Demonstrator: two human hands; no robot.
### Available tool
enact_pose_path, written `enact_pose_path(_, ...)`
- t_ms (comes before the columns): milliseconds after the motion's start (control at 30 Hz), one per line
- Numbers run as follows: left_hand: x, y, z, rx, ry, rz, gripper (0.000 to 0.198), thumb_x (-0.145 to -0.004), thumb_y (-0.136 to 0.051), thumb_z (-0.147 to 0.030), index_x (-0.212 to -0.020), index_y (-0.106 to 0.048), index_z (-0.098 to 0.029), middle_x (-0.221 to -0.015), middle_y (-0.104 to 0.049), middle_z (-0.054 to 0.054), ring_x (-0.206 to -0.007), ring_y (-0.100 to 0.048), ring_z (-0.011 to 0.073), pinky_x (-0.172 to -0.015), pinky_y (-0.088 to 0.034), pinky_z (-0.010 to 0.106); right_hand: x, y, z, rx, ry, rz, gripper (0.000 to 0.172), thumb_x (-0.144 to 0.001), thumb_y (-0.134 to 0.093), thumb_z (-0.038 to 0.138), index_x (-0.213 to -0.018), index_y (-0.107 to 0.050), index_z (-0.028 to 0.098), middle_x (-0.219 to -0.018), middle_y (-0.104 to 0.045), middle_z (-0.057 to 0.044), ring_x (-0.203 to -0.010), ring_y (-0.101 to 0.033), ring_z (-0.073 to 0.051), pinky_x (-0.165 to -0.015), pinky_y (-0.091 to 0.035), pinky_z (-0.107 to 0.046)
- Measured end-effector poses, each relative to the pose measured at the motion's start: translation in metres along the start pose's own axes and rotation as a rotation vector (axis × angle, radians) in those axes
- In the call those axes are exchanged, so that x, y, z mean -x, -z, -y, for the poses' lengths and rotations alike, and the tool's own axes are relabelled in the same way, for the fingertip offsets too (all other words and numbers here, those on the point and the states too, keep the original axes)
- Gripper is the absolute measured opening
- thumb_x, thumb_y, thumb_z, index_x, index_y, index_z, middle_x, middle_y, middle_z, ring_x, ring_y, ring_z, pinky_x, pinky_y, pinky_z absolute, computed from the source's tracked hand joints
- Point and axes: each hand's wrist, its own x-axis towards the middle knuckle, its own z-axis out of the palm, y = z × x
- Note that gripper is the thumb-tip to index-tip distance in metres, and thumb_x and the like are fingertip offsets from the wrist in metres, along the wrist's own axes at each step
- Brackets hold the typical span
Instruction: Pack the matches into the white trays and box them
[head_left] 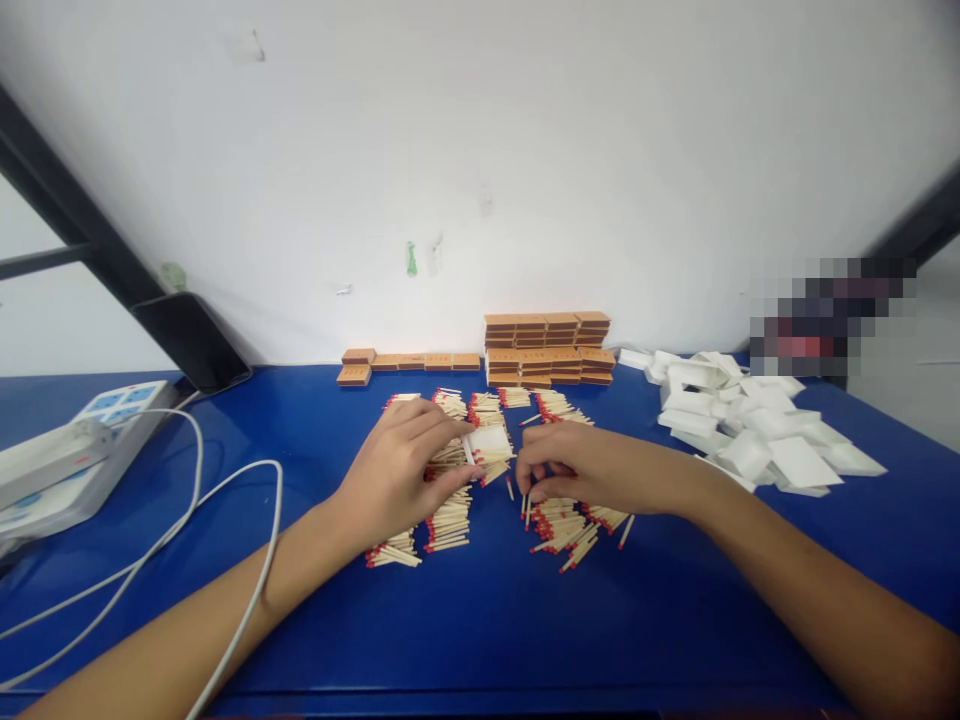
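Observation:
Between thumb and fingers, my left hand [411,455] grips a small white matchbox tray [489,441] by its left end, above the matches. My right hand [562,462] is closed in a pinch just right of the tray, with a few matchsticks [527,508] at its fingertips. Red-tipped matches lie in bunches around both hands: one bunch [448,525] below my left hand, a looser pile [562,530] below my right. More bunches [514,397] lie behind them. My left fingers and palm partly hide the matches under them.
Orange matchboxes [549,358] stand stacked by the wall, with a low row [426,362] to their left. White trays [750,420] are heaped at right. A power strip [124,420], a black phone-like slab [193,340] and a white cable [276,520] crossing my left forearm are at left.

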Motion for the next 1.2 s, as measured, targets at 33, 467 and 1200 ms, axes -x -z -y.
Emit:
enact_pose_path(33,0.000,0.000,0.000,0.001,0.002,0.003,0.033,-0.098,-0.075,-0.039,-0.123,-0.071,-0.016,-0.101,-0.078,0.010,-0.098,-0.068,0.0267,-0.088,-0.053,0.044,-0.001,-0.001,0.000,0.003,-0.004,-0.004,0.014,-0.098,-0.063,0.017,-0.092,-0.074,0.022,-0.090,-0.065,-0.003,-0.081,-0.059,-0.017,-0.071,-0.045,-0.030)
enact_pose_path(467,0.001,0.000,0.001,-0.001,0.027,0.016,0.036,-0.097,-0.076,-0.041,-0.121,-0.071,-0.015,-0.100,-0.077,0.010,-0.098,-0.068,0.0274,-0.088,-0.051,0.043,-0.002,-0.003,0.000,0.024,-0.083,0.020,0.013,-0.096,-0.061,0.014,-0.086,-0.067,0.021,-0.092,-0.064,-0.002,-0.079,-0.058,-0.016,-0.070,-0.044,-0.030)
enact_pose_path(1200,0.001,-0.001,-0.006,0.006,0.005,0.046,0.037,-0.097,-0.077,-0.038,-0.124,-0.070,-0.015,-0.104,-0.078,0.011,-0.101,-0.068,0.0289,-0.090,-0.052,0.046,-0.008,-0.018,0.017,0.210,-0.030,-0.456,0.011,-0.104,-0.057,0.023,-0.097,-0.065,0.020,-0.094,-0.064,-0.004,-0.079,-0.058,-0.017,-0.072,-0.041,-0.030)
